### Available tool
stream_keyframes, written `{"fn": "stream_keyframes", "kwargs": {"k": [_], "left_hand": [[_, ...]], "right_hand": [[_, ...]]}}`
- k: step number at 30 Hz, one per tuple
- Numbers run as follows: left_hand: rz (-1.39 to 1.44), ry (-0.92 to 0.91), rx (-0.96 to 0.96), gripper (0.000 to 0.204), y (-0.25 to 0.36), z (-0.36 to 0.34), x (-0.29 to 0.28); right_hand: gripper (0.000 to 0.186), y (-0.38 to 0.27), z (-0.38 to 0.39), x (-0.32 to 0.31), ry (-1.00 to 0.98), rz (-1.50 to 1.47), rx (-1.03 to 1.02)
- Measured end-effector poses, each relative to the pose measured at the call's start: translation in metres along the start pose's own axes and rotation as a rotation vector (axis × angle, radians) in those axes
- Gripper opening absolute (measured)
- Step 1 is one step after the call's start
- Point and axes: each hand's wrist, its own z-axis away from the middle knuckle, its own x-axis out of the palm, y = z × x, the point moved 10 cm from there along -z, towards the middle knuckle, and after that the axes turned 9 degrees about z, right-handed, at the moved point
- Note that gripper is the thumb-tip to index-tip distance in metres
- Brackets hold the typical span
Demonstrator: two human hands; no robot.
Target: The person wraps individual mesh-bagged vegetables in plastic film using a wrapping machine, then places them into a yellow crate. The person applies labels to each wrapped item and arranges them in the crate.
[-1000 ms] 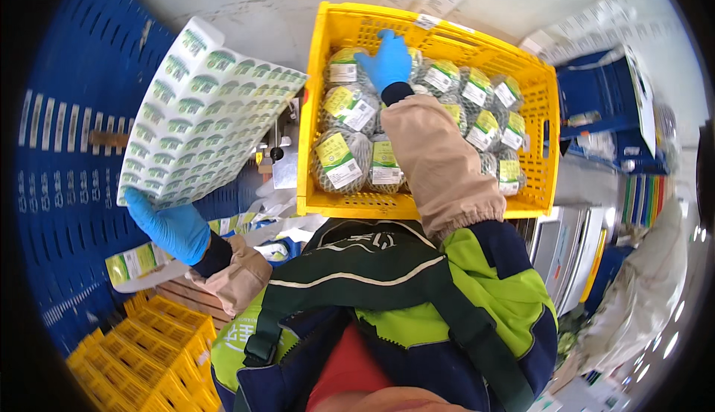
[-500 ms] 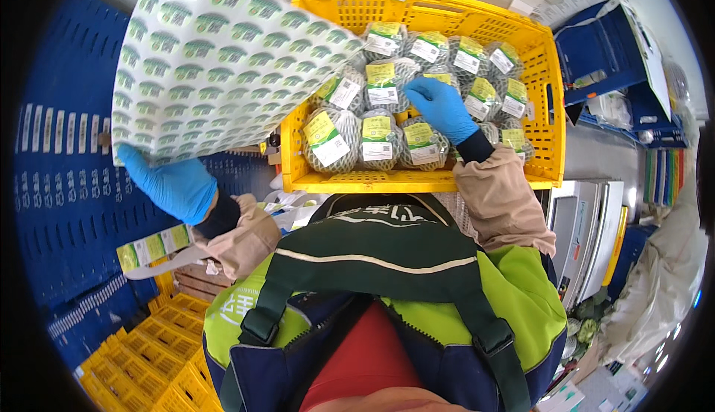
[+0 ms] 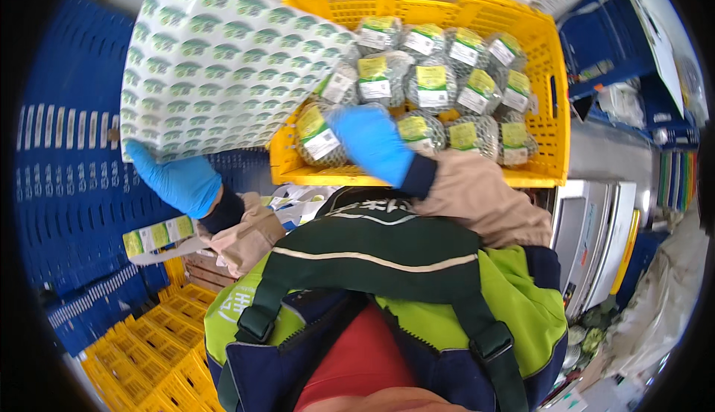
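My left hand (image 3: 181, 186), in a blue glove, grips the lower left corner of a large white sticker sheet (image 3: 216, 62) printed with rows of green round stickers. The sheet stands tilted, its right edge reaching over a yellow crate (image 3: 555, 144). Inside the crate sit several round packs in white foam netting, each with a yellow, green and white label; one pack (image 3: 432, 88) lies near the middle. My right hand (image 3: 376, 144), also gloved, hovers over the front row, beside the front left pack (image 3: 319, 140). Motion blurs its fingers, and it hides part of that row.
A strip of labels (image 3: 158, 237) hangs by my left forearm. Blue crates (image 3: 67, 173) stack up on the left, with yellow crates (image 3: 141, 352) below. At the right are a blue bin (image 3: 607, 47) and a grey-white machine (image 3: 596, 233).
My right hand has moved left and slightly toward me, from the middle packs to the front left ones. The left hand still holds the sheet, which has shifted slightly.
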Motion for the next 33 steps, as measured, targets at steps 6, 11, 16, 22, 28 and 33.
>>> {"fn": "stream_keyframes", "kwargs": {"k": [6, 11, 16, 22, 28, 33], "left_hand": [[-0.095, -0.020, 0.062, 0.060, 0.014, 0.003, 0.002], [-0.086, 0.023, -0.014, 0.057, -0.001, -0.001, -0.007], [-0.066, 0.026, 0.018, 0.058, -0.001, -0.001, -0.002], [-0.057, 0.013, -0.013, 0.055, -0.002, 0.009, -0.002], [-0.054, 0.025, 0.038, 0.032, -0.023, -0.001, -0.014], [-0.086, 0.002, 0.040, 0.021, -0.017, 0.005, -0.011]], "right_hand": [[0.028, -0.067, -0.013, 0.063, -0.148, 0.140, -0.169], [0.027, -0.060, -0.008, 0.047, -0.033, 0.103, -0.224], [0.028, -0.057, -0.012, 0.042, -0.072, 0.074, -0.236], [0.030, -0.063, -0.011, 0.039, -0.061, 0.051, -0.265], [0.042, -0.058, -0.014, 0.029, -0.115, -0.031, -0.268], [0.055, -0.064, -0.011, 0.031, -0.172, -0.029, -0.345]]}}
